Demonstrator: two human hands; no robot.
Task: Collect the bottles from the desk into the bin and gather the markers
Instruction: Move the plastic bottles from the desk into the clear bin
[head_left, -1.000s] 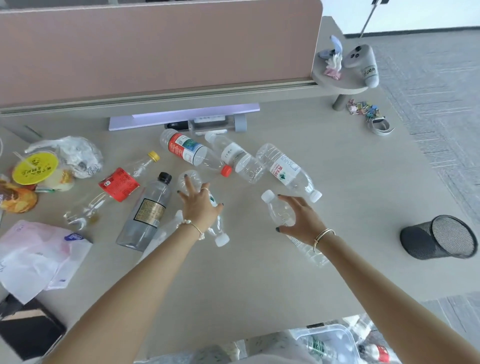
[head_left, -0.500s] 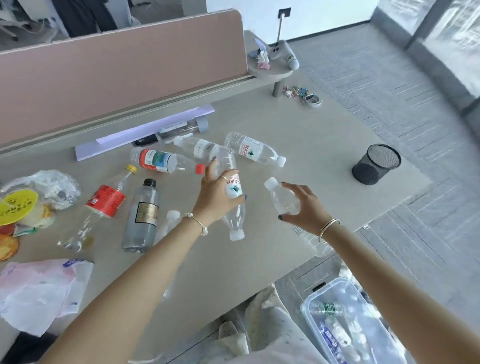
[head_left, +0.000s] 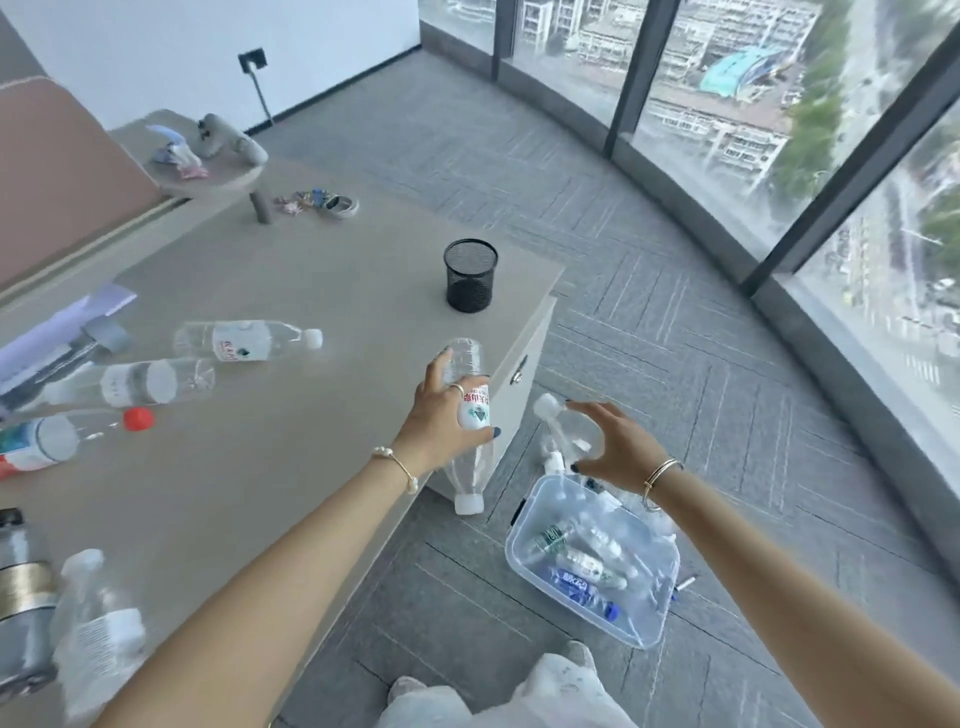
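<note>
My left hand (head_left: 441, 421) grips a clear water bottle (head_left: 470, 410) cap down, at the desk's right edge. My right hand (head_left: 615, 449) holds another clear bottle (head_left: 563, 431) over the floor, just above the clear plastic bin (head_left: 644, 618), which has several bottles inside. Several more bottles lie on the desk: a white-capped one (head_left: 247, 340), another (head_left: 132, 382) beside it, a red-capped one (head_left: 67, 436), a dark grey one (head_left: 21, 592) and a clear one (head_left: 96, 634) at the near left. Dark markers (head_left: 78, 351) lie at the far left.
A black mesh cup (head_left: 470, 275) stands near the desk's (head_left: 291, 467) right corner. A small raised shelf (head_left: 208, 176) carries a grey object; binder clips and a tape roll (head_left: 340, 205) lie beside it. Grey carpet and tall windows are to the right.
Both hands have lifted their bottles off the desk and carried them right, to the desk edge and above the bin. My view has swung right toward the floor and windows.
</note>
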